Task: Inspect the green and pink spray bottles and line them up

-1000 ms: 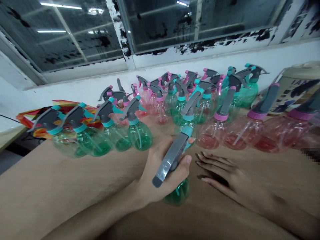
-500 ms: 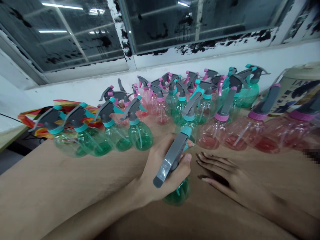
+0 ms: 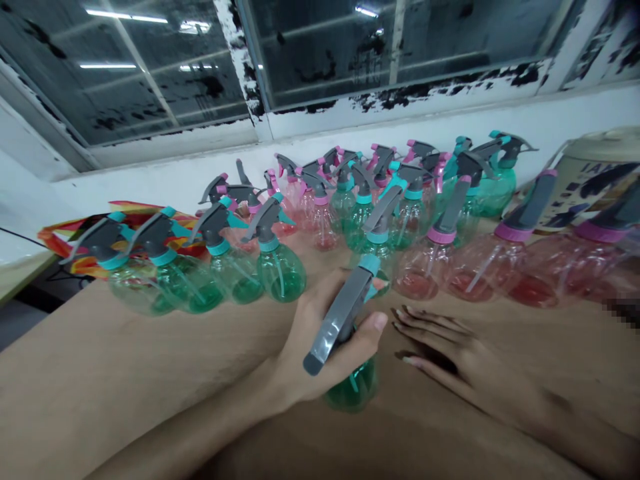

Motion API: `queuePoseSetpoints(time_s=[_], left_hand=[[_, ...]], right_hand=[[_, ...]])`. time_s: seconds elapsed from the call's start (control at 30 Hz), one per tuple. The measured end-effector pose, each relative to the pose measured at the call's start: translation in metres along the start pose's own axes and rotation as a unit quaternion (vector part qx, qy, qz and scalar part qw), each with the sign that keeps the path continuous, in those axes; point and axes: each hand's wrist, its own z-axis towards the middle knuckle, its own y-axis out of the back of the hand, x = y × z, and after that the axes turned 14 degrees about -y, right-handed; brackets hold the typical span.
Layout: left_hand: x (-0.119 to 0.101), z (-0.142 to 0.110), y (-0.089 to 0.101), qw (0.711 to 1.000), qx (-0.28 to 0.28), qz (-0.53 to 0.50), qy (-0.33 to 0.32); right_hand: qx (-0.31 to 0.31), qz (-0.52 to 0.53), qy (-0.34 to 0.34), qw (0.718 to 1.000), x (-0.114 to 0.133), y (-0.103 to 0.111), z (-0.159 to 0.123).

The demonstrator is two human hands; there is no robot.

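Observation:
My left hand (image 3: 315, 347) is wrapped round the neck of a green spray bottle (image 3: 354, 390) at the front middle of the table. Its grey spray head with a teal nozzle (image 3: 370, 264) points away from me. The bottle's collar is hidden by my fingers. To the right of it, my right hand (image 3: 450, 347) lies palm down on the wooden table (image 3: 240, 373), its fingers stretched out and holding nothing. Just beyond my hands stand a pink spray bottle (image 3: 417, 277) and another green spray bottle (image 3: 281, 270).
Several green spray bottles line up at the left, in front of a colourful bag (image 3: 145, 217). More pink and green ones crowd the back by the white wall (image 3: 200, 163). A beige printed container (image 3: 590, 173) stands at the back right, below the window (image 3: 400, 53).
My left thumb has lifted slightly from the bottle's neck. The bottle stays nearly in place, and my right hand has not visibly moved.

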Motion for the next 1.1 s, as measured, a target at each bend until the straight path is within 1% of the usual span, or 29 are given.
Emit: queuePoseSetpoints(time_s=[0.1,0.2,0.3,0.4,0.5,0.53,0.6,0.67,0.73,0.8,0.87,0.97,1.1], left_hand=[[0.001,0.0,-0.003,1.0,-0.021,-0.016,-0.015],[0.002,-0.002,-0.006,0.999,-0.04,-0.031,-0.012],[0.003,-0.007,-0.009,1.0,-0.014,-0.025,0.006],[0.003,-0.017,-0.009,0.999,0.008,0.002,0.053],[0.0,-0.026,-0.004,0.997,-0.004,0.007,0.08],[-0.002,-0.029,-0.002,0.997,-0.001,0.006,0.083],[-0.006,-0.033,0.004,0.996,0.023,0.009,0.084],[-0.009,-0.035,0.01,0.996,0.043,0.036,0.073],[-0.008,-0.035,0.016,0.994,0.034,0.087,0.051],[-0.002,-0.031,0.021,0.989,0.013,0.147,0.03],[0.008,-0.024,0.024,0.98,0.004,0.196,0.029],[0.027,-0.012,0.026,0.973,-0.008,0.225,0.049],[0.046,0.004,0.022,0.97,-0.025,0.239,0.04]], right_hand=[[0.006,0.005,0.003,1.0,0.0,0.0,0.0],[0.003,0.009,0.006,1.0,0.001,0.001,0.0],[-0.004,0.011,0.006,1.0,0.002,0.002,0.0],[-0.015,0.016,0.005,1.0,0.003,0.002,0.0],[-0.019,0.017,0.007,1.0,0.003,0.002,0.001],[-0.019,0.016,0.008,1.0,0.002,0.001,0.001],[-0.017,0.015,0.011,1.0,0.002,0.001,0.002],[-0.015,0.018,0.014,1.0,0.002,0.001,0.002],[-0.018,0.027,0.016,0.999,0.002,0.001,0.003],[-0.026,0.038,0.014,0.999,0.002,0.001,0.003],[-0.03,0.045,0.015,0.998,0.003,0.001,0.003],[-0.034,0.049,0.018,0.998,0.003,0.001,0.004],[-0.028,0.046,0.022,0.998,0.004,0.001,0.004]])
